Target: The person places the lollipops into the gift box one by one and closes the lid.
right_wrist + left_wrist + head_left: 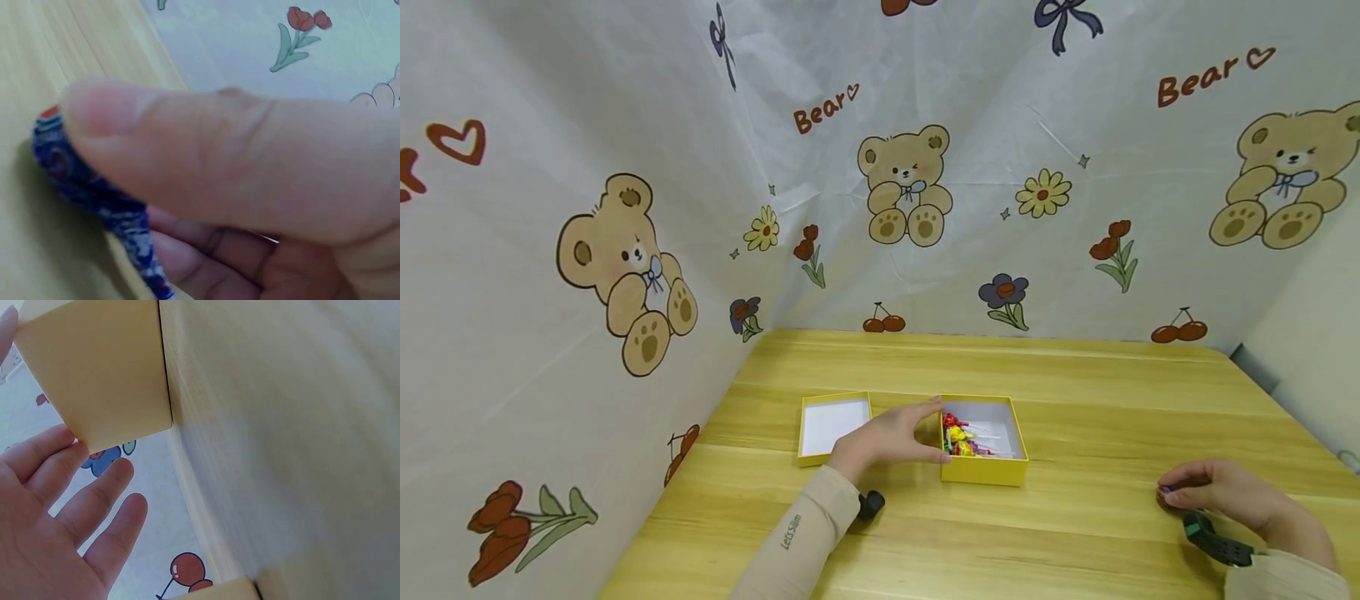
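A yellow box (983, 472) with a white inside stands open on the table, several wrapped lollipops (958, 435) lying along its left side with their white sticks to the right. My left hand (891, 435) spans the box's left end, thumb at the front corner and fingertips at the back one. In the left wrist view, the other fingers (115, 531) are spread below the yellow wall. Off to the right, my right hand (1232, 496) pinches a blue-wrapped lollipop (75, 169) low over the table; whether it touches the wood I cannot tell.
Left of the box lies its yellow-rimmed lid (835, 425), white inside up. A bear-print cloth (970, 275) hangs behind and left of the wooden table (1075, 400). Dark camera mounts (1217, 546) sit at both wrists.
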A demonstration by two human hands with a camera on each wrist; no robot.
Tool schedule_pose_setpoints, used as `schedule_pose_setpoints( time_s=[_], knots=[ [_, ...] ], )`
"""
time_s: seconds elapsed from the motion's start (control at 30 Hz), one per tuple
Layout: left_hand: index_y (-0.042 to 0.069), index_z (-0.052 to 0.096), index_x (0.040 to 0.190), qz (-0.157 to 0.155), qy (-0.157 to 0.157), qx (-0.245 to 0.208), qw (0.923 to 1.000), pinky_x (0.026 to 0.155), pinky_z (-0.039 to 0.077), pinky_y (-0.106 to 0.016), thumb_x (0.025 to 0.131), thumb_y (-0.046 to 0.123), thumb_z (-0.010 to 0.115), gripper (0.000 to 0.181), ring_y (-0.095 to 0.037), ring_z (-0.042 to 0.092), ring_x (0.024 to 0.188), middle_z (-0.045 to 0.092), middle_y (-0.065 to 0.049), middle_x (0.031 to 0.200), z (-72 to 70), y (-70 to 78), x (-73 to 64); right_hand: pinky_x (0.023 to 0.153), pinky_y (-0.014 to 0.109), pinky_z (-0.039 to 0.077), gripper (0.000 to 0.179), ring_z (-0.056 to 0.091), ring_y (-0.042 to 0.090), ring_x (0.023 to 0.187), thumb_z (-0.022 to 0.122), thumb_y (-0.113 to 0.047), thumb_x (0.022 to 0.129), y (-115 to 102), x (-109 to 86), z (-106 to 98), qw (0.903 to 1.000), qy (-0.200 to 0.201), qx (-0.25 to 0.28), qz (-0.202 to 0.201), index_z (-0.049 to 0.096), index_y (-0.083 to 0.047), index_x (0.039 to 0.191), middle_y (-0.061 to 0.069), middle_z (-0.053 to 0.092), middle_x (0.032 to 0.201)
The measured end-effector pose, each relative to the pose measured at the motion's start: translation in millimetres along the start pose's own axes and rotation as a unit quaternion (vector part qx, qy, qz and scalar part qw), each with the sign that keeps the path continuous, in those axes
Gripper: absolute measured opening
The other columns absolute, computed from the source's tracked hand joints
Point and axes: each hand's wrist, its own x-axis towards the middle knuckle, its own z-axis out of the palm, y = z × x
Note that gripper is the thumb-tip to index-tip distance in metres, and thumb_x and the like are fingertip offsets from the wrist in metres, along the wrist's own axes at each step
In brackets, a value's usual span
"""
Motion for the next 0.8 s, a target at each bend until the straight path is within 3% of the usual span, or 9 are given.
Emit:
schedule_pose_setpoints(
  time_s=[0.1,0.3,0.6,0.8],
  knots=[
    [0.027,0.029,0.159,-0.002,0.001,0.002,1.0000,0.123,0.032,-0.042,0.084,0.066,0.069,0.093,-0.019,0.028,0.152,0.021,0.011,0.167,-0.5,-0.1,-0.4,0.075,0.023,0.058,0.038,0.068,0.001,0.089,0.059,-0.016,0.101,-6,3.7,5,0.9965,0.052,-0.063,0.018,0.061,0.017,0.120,-0.004,0.075,0.105],
    [0.026,0.029,0.159,0.000,0.001,0.003,1.0000,0.123,0.032,-0.043,0.085,0.064,0.069,0.093,-0.020,0.030,0.152,0.022,0.009,0.167,-0.6,0.4,-0.9,0.074,0.022,0.056,0.044,0.063,-0.008,0.088,0.064,-0.025,0.099,-17,12.8,15,0.9843,0.107,-0.134,0.041,0.064,0.012,0.123,0.013,0.074,0.111],
    [0.026,0.030,0.159,0.002,0.002,0.006,1.0000,0.123,0.031,-0.042,0.085,0.064,0.070,0.092,-0.018,0.029,0.152,0.023,0.009,0.166,0.2,0.1,-1.0,0.071,0.023,0.052,0.044,0.061,-0.008,0.087,0.064,-0.029,0.099,-32,23.0,25,0.9760,0.152,-0.146,0.056,0.066,0.007,0.124,0.011,0.074,0.112],
    [0.025,0.030,0.159,0.002,0.002,0.005,1.0000,0.123,0.031,-0.043,0.085,0.064,0.070,0.093,-0.020,0.029,0.152,0.023,0.009,0.167,-1.2,1.1,-2.5,0.075,0.021,0.053,0.042,0.063,-0.005,0.088,0.065,-0.028,0.099,-39,29.6,27,0.9727,0.183,-0.129,0.059,0.065,0.007,0.123,0.008,0.075,0.110]
  ],
)
